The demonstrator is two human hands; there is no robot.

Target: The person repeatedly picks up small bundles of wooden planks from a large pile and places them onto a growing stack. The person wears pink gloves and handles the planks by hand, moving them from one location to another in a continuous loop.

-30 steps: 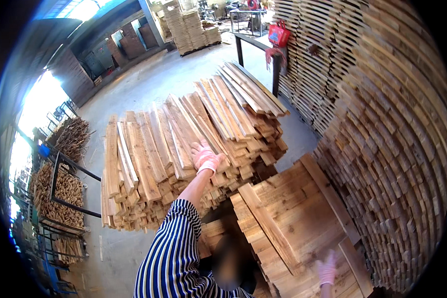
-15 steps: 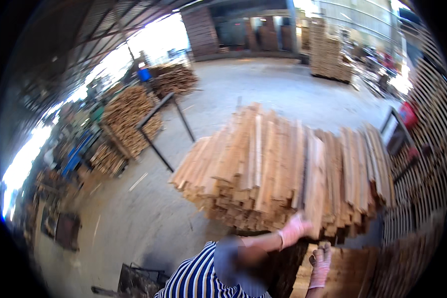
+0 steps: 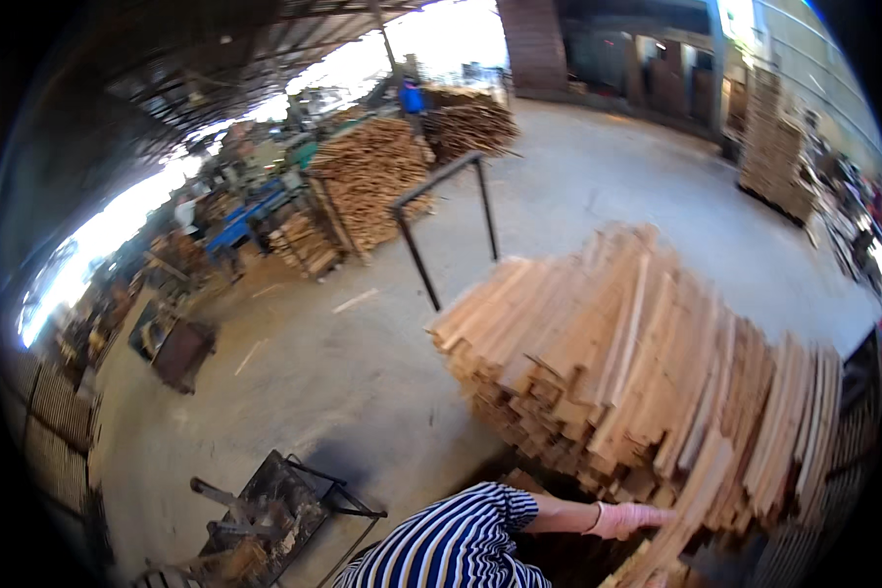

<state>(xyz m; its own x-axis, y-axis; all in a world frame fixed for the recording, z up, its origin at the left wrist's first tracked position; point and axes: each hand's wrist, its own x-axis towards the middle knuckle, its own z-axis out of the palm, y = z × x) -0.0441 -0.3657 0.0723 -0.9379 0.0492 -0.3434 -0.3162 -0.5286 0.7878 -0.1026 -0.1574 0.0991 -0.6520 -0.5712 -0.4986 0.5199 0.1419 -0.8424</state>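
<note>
My left hand (image 3: 629,519), in a pinkish glove, reaches rightward from a striped sleeve, its fingers closed on the left edge of a long wooden plank (image 3: 704,495). This plank sticks out from the near side of a big pile of planks (image 3: 598,343) and slants down toward the lower edge. Only a blurred pink bit of my right hand (image 3: 662,576) shows at the lower edge, beside the plank's near end; its fingers cannot be made out.
Behind the pile's left end stands a dark metal frame (image 3: 441,186). A dark metal stand (image 3: 265,519) is at lower left, a brown cart-like box (image 3: 181,353) farther left. More stacked wood (image 3: 367,181) lies at the back, with a tall stack (image 3: 776,147) at far right.
The view has swung left, so the pile sits farther right. One plank has come out of the pile toward me with my left hand on it. My right hand has mostly left view.
</note>
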